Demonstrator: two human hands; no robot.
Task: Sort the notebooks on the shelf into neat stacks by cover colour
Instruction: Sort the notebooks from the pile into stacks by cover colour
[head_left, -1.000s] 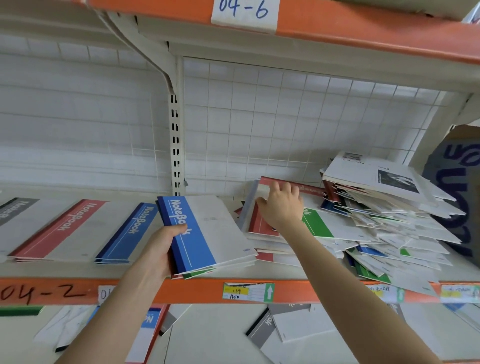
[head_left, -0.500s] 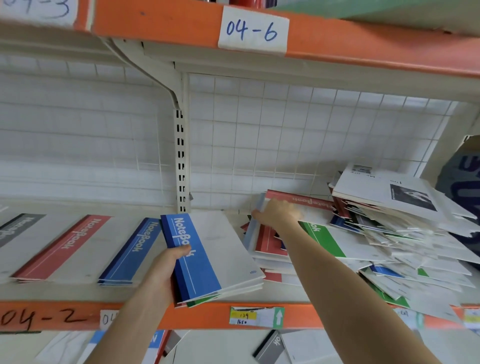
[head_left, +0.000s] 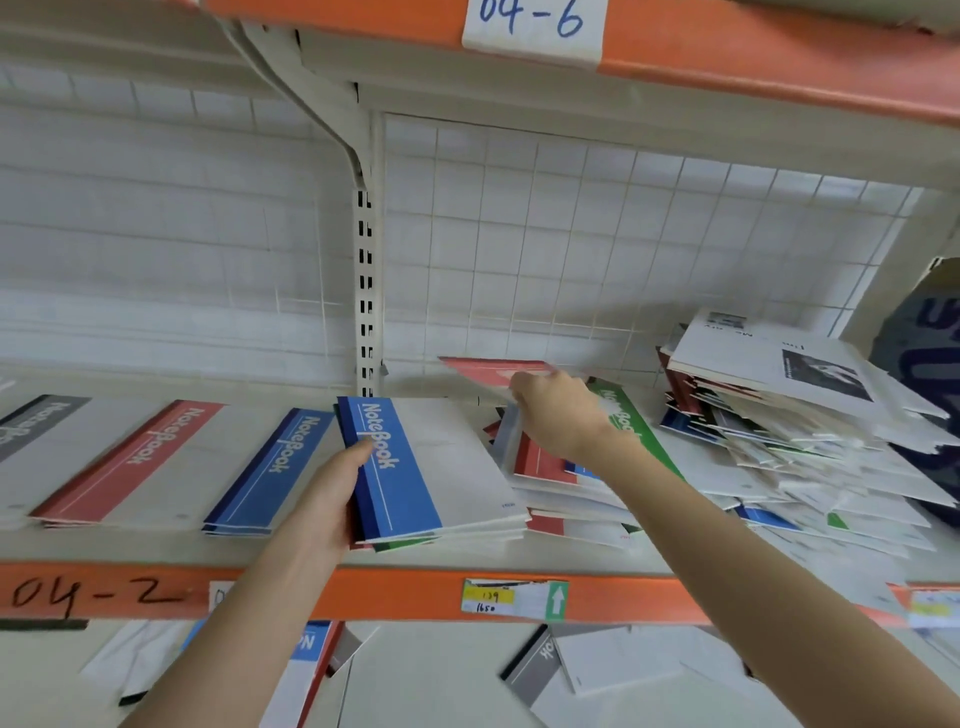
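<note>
My left hand (head_left: 327, 493) grips a small bundle of notebooks, a blue-spined one (head_left: 415, 467) on top, held just above the shelf (head_left: 597, 561) near its front edge. My right hand (head_left: 558, 415) reaches into the messy heap and pinches a red-spined notebook (head_left: 488, 370), tilting it up off the heap. Under it lie another red notebook (head_left: 540, 460) and a green one (head_left: 631, 426). On the left lie sorted stacks: blue (head_left: 270, 473), red (head_left: 130, 462) and grey (head_left: 36, 426).
A tall untidy pile of notebooks (head_left: 779, 410) fills the right of the shelf. A slotted upright post (head_left: 365, 291) and wire-grid back panel stand behind. More notebooks lie scattered on the lower shelf (head_left: 561, 670). An orange beam (head_left: 415, 597) edges the front.
My right hand has moved from lying on the heap to lifting the red notebook's edge up and back. My left hand keeps its bundle in about the same place.
</note>
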